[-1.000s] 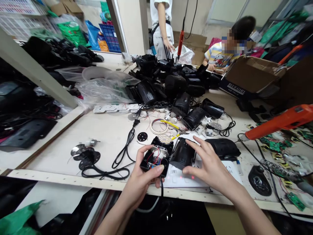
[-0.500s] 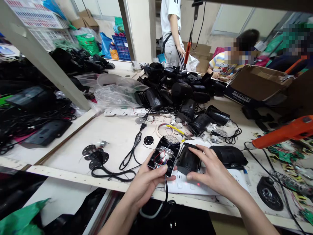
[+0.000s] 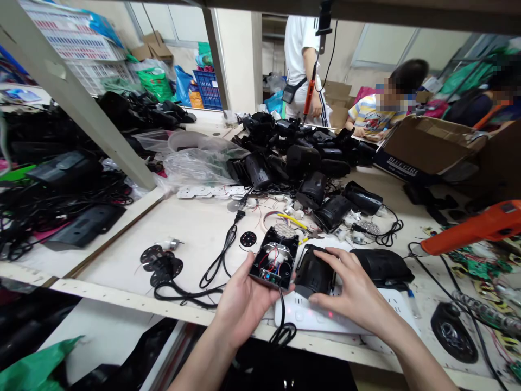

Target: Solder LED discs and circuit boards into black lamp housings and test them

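My left hand (image 3: 248,301) holds an opened black plastic housing (image 3: 273,260) from below and the left. Inside it are a motor, red wires and a small circuit board at the near end; a black cord hangs from it. Just right of it, my right hand (image 3: 352,288) grips a black casing half (image 3: 314,271) between thumb and fingers. That casing rests over a white power strip (image 3: 301,314) with lit red lights. A round metal mesh (image 3: 285,231) lies beyond the housing, beside yellow-handled pliers (image 3: 293,220). Another black casing (image 3: 382,266) lies right of my right hand.
Many black casings (image 3: 301,157) are piled at the back. An orange electric screwdriver (image 3: 468,228) lies at right, another (image 3: 309,98) hangs overhead. Black discs (image 3: 160,263) and a power cord (image 3: 220,252) lie at left. A slanted post (image 3: 81,98) crosses the left. People work beyond the table.
My left thumb has moved off the circuit board to the housing's left side. The hanging cord now lies bunched at the table's edge. The standing person's arm has shifted; the view has moved slightly.
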`<act>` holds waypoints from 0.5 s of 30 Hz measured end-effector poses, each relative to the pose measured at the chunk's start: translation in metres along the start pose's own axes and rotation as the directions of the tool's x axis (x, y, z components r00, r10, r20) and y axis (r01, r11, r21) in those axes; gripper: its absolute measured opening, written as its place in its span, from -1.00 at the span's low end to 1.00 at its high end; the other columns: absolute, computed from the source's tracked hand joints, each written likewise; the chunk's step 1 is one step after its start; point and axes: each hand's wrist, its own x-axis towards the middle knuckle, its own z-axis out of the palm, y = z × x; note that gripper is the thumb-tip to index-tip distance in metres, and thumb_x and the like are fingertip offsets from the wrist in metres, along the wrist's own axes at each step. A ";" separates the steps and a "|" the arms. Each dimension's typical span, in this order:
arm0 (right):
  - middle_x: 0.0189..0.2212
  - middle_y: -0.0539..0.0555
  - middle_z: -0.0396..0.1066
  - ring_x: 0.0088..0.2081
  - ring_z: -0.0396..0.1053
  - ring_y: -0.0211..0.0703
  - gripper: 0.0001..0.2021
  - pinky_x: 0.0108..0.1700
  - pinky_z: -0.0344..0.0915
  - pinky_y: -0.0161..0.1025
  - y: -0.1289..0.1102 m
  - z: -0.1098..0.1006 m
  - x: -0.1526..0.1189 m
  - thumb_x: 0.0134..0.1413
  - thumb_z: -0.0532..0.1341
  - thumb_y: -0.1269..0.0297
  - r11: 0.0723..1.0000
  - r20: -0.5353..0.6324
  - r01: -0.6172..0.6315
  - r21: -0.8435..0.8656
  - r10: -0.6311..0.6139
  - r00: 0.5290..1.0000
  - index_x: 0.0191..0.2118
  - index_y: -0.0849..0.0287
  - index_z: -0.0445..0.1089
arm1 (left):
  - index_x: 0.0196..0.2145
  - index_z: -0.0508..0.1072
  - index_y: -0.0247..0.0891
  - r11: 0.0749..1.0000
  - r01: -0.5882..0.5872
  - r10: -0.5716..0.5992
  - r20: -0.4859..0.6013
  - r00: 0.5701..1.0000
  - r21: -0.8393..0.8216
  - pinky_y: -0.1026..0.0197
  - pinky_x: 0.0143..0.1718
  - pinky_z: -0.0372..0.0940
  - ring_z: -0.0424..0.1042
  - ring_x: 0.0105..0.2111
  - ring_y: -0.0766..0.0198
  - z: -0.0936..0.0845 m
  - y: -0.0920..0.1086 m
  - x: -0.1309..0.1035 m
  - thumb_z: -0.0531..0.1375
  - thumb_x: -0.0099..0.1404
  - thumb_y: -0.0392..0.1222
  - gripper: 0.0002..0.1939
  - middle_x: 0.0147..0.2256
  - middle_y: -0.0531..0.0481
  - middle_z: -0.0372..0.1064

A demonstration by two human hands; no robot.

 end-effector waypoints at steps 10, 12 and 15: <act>0.15 0.14 0.25 0.16 0.25 0.12 -0.33 0.16 0.24 0.04 0.005 -0.050 -0.005 -0.09 0.39 0.02 0.786 -0.212 0.075 0.614 0.073 0.974 0.16 -0.04 0.24 | 0.14 0.32 -0.40 0.997 0.060 -0.062 0.039 0.997 0.045 -0.02 -0.07 0.41 0.49 -0.07 0.01 0.013 -0.017 -0.007 0.04 0.45 -0.09 -0.58 0.05 -0.31 0.43; 0.13 0.14 0.29 0.18 0.23 0.12 -0.28 0.18 0.21 0.02 0.003 -0.050 0.000 -0.14 0.42 -0.02 0.649 -0.172 0.104 0.754 0.042 0.984 0.16 -0.01 0.23 | 0.17 0.30 -0.37 0.996 0.070 -0.074 0.055 0.996 0.058 0.00 -0.08 0.41 0.47 -0.04 0.00 0.018 -0.022 -0.005 0.07 0.43 -0.10 -0.57 0.09 -0.30 0.40; 0.11 0.13 0.32 0.19 0.22 0.11 -0.28 0.22 0.16 0.03 0.002 -0.043 0.005 -0.19 0.46 0.00 0.573 -0.110 0.084 0.815 0.011 0.994 0.13 -0.01 0.27 | 0.17 0.29 -0.33 0.995 0.072 -0.077 0.073 0.994 0.069 -0.01 -0.07 0.41 0.46 -0.02 -0.01 0.023 -0.029 -0.002 0.09 0.42 -0.11 -0.57 0.10 -0.28 0.39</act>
